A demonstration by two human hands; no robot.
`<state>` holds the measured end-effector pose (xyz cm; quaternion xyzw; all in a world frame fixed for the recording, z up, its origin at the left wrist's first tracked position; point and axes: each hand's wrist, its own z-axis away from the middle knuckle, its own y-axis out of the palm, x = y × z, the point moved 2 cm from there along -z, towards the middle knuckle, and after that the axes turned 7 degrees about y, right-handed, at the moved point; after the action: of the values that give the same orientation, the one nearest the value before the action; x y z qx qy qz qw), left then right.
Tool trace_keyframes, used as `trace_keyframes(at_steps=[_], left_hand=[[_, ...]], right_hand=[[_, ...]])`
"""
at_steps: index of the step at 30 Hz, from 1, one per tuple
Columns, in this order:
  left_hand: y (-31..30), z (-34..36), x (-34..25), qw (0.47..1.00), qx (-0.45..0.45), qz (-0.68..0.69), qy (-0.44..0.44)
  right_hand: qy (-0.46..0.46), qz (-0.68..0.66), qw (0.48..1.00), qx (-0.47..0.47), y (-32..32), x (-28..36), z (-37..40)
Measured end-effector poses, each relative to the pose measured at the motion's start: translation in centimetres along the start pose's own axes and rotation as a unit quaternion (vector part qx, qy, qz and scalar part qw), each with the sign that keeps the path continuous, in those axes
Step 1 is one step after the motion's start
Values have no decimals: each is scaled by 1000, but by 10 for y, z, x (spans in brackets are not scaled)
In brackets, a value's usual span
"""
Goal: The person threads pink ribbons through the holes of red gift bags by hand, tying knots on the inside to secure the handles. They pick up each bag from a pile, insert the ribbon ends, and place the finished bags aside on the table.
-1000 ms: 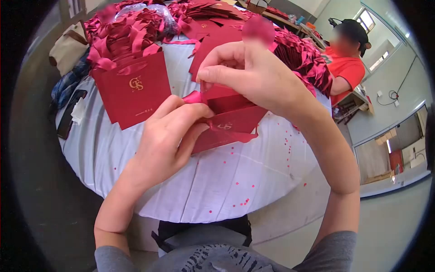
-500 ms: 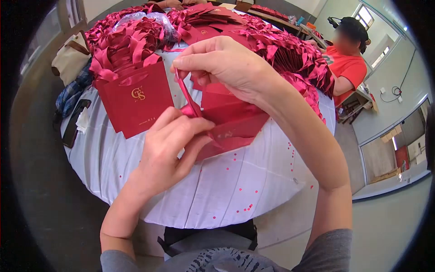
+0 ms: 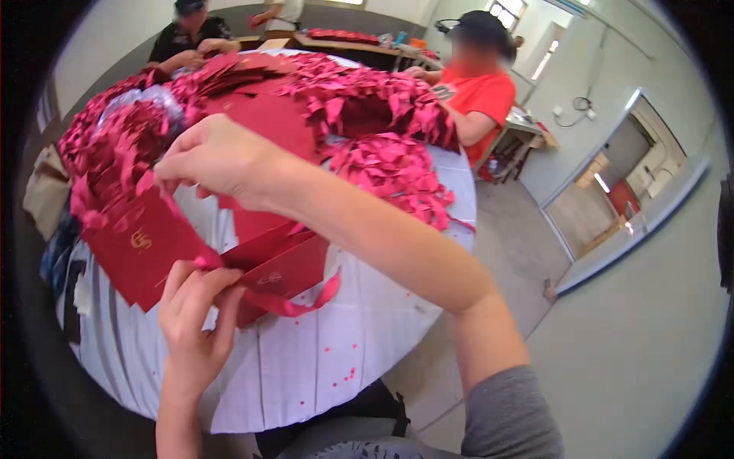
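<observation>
A red paper bag stands at the near part of the table with its mouth up. My left hand pinches the bag's rim at its left corner, where a pink ribbon loops out to the right across its front. Above and to the left, my right hand is closed on the upper end of a ribbon that runs down to my left fingers. Beside them, at the left, lie flat red bags with a gold logo.
The round table has a white cloth with small red dots. Heaps of ribboned bags and loose pink ribbons lie further back. A person in red sits at the right, another person at the far left.
The view has swung to the right, so the table appears further left. The ribbon loop now shows hanging over the bag's front. Both hands still hold bag and ribbon.
</observation>
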<state>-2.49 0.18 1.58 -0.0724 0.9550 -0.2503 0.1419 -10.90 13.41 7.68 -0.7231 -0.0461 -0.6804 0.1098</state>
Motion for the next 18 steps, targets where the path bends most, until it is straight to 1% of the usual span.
trace_keyframes(at_steps=[1, 2, 3, 4, 6, 7, 9, 10, 11, 13, 14, 15, 17, 18], left_hand=[[-1, -2, -1, 1000, -1, -19, 11], [-1, -1, -2, 1000, -4, -15, -9], [-2, -1, -2, 999, -8, -12, -29], [-3, -1, -2, 999, -14, -13, -47], [-5, 4, 7, 996, -47, -15, -78], [-4, 11, 13, 990, -59, 5, -125], [-5, 12, 18, 988, -73, 7, -136], [-6, 12, 19, 989, -60, 4, -132], [-6, 14, 21, 988, -65, 10, -136], [-3, 12, 19, 986, -68, 22, -150], [-3, 11, 19, 987, -68, 22, -147], [-3, 12, 20, 985, -62, 17, -158], [-1, 12, 21, 983, -59, 11, -172], [-1, 11, 22, 983, -60, 10, -171]], right_hand=[[-33, 36, 999, -4, -3, -1, -2], [-108, 116, 985, -67, -5, 3, 1], [-181, 196, 956, -126, -6, 5, 8], [-232, 230, 928, -179, -5, 4, 18], [-272, 184, 931, -157, -3, 14, 51], [-313, 192, 915, -168, -1, 8, 61], [-322, 286, 884, -181, 2, -9, 83], [-325, 327, 867, -189, 6, -17, 93], [-276, 391, 861, -171, 8, -25, 101], [-283, 443, 830, -188, 13, -43, 106], [-267, 441, 840, -167, 13, -52, 106], [-268, 443, 839, -169, 10, -60, 104], [-295, 378, 869, -122, 5, -65, 101], [-296, 379, 868, -122, 2, -64, 102]])
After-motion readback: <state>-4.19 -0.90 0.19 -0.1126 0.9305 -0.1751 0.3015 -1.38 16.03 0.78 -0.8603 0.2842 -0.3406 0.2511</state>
